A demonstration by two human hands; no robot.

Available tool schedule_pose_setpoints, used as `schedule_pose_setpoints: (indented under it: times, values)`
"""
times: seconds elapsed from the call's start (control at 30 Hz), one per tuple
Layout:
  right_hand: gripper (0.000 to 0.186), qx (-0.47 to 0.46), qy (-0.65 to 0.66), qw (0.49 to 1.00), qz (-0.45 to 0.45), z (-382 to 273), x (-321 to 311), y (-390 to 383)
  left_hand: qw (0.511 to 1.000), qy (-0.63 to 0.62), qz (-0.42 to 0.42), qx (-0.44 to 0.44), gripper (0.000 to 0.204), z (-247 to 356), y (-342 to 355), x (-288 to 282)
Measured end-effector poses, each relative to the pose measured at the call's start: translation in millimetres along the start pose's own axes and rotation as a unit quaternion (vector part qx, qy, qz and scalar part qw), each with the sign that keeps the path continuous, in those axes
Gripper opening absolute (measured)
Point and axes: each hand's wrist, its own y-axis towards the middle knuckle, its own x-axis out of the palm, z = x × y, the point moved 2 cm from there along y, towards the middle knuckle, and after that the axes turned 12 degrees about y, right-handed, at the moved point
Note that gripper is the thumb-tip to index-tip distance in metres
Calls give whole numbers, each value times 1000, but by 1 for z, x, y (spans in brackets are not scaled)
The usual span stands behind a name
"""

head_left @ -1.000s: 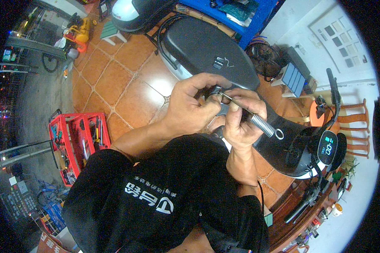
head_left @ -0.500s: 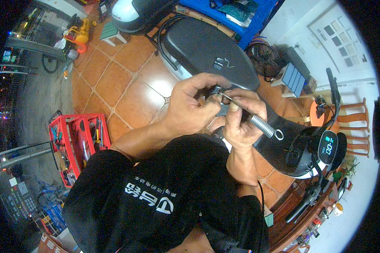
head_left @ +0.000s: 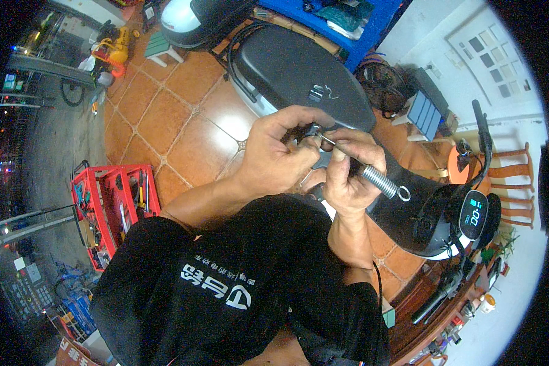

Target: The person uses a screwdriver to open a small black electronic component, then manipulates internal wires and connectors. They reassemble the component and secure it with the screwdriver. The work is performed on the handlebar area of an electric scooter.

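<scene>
My left hand (head_left: 274, 152) is closed on a small metal part (head_left: 316, 130), mostly hidden by my fingers. Beside it, my right hand (head_left: 354, 171) grips a silver coil spring (head_left: 379, 181), with its ring end sticking out to the lower right and its thin straight end reaching the part in my left fingers. Beyond both hands, a small dark metal piece (head_left: 316, 92) and a thin bent piece (head_left: 327, 91) lie on the black scooter seat (head_left: 274, 61).
A red tool cart (head_left: 91, 189) stands at the left on the tiled floor (head_left: 171, 134). The scooter's handlebar and display (head_left: 474, 215) are at the right, near wooden chairs (head_left: 509, 171). A blue rack (head_left: 363, 39), a fan (head_left: 375, 85) and a small green stool (head_left: 165, 50) are behind.
</scene>
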Motion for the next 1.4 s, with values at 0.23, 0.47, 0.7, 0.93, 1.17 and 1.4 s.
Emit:
schedule_pose_setpoints:
  times: [0.23,0.47,0.7,0.93,1.17,1.4]
  values:
    - [8,8,9,1000,-3,2,-1,1,1000,-15,14,-5,31,-1,3,2]
    - [8,5,34,999,14,6,-3,2,1000,-23,11,7,31,-1,4,3]
    - [9,22,53,998,15,5,-4,2,1000,-26,-1,-15,31,-4,5,3]
    - [9,31,53,998,27,4,-7,2,998,-46,-31,-32,26,-2,2,4]
    - [8,38,98,994,34,2,-8,1,999,-13,-7,35,30,-2,2,7]
    - [12,60,95,994,14,-4,-11,2,977,103,-12,185,26,-4,7,-2]
